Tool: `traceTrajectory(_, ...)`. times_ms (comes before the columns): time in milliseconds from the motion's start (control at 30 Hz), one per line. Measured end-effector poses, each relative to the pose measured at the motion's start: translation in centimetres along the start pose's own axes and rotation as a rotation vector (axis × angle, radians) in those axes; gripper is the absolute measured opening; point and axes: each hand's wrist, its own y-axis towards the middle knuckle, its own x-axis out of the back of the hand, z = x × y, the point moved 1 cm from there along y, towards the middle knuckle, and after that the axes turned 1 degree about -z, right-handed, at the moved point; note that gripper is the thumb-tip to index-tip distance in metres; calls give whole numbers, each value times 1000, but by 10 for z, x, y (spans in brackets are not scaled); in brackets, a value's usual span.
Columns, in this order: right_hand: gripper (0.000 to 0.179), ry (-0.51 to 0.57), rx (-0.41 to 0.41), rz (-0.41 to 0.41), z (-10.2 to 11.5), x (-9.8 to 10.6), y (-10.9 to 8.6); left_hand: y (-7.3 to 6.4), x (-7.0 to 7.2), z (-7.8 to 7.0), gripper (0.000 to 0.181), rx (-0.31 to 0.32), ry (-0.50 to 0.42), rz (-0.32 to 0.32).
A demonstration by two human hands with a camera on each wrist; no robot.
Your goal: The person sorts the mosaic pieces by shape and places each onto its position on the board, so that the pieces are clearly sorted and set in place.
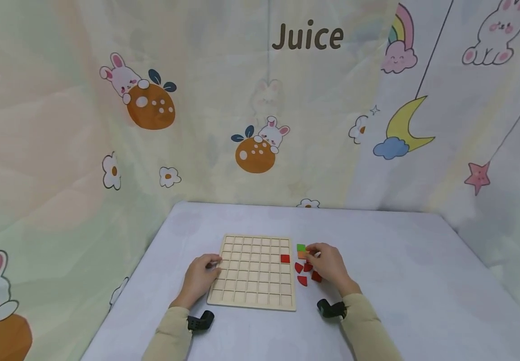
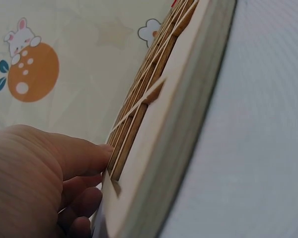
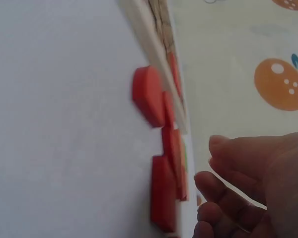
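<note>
A square wooden grid board (image 1: 251,273) lies on the table, with a red square (image 1: 284,258) in a cell of its rightmost column. My left hand (image 1: 199,278) rests at the board's left edge; in the left wrist view one fingertip touches the rim and the other fingers bend beside it. Off the board's right side, my right hand (image 1: 329,263) hovers over a green piece (image 1: 301,247) and an orange piece (image 1: 302,255), partly covering them. Its fingers (image 3: 238,148) are loosely bent, with no piece seen between them. Several red pieces (image 1: 302,281) lie below, some with curved edges.
A pale cloth covers the table (image 1: 404,271). Behind it hangs a printed curtain (image 1: 210,100) with rabbits and oranges. Each wrist wears a black camera, the left one (image 1: 201,322) close to the board's near-left corner.
</note>
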Motion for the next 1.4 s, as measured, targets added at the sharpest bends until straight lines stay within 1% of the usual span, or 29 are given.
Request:
traceTrajectory(167,23,31,3,53,-3,1,-1,0,1,1,30,3,-8,-4)
traceTrajectory(267,20,12,-8,80,-6,6,-2,0,0,1,30,9,-3,4)
traceTrajectory(400,17,-28,-48,134,-10,14,-4,1,-1,0,29,11,6,13)
traceTrajectory(600,14,-125,-23,240,-13,30,-8,0,1,-3,29,5,0,16)
traceTrajectory(667,14,-131,-16,271,-14,32,-10,0,2,-3,29,3,0,16)
traceTrajectory(800,17,-128,-32,314,-18,34,-13,0,2,-2,29,3,0,13)
traceTrajectory(933,25,-126,-47,323,-19,33,-17,0,1,0,29,2,2,9)
traceTrajectory(1067,28,-145,-34,320,-16,29,-19,0,0,1,30,5,4,7)
traceTrajectory(1233,28,-196,-25,297,-16,24,-18,0,0,1,30,8,-3,7)
traceTrajectory(1400,25,-199,-16,285,-18,20,-16,0,0,-1,29,3,-10,7)
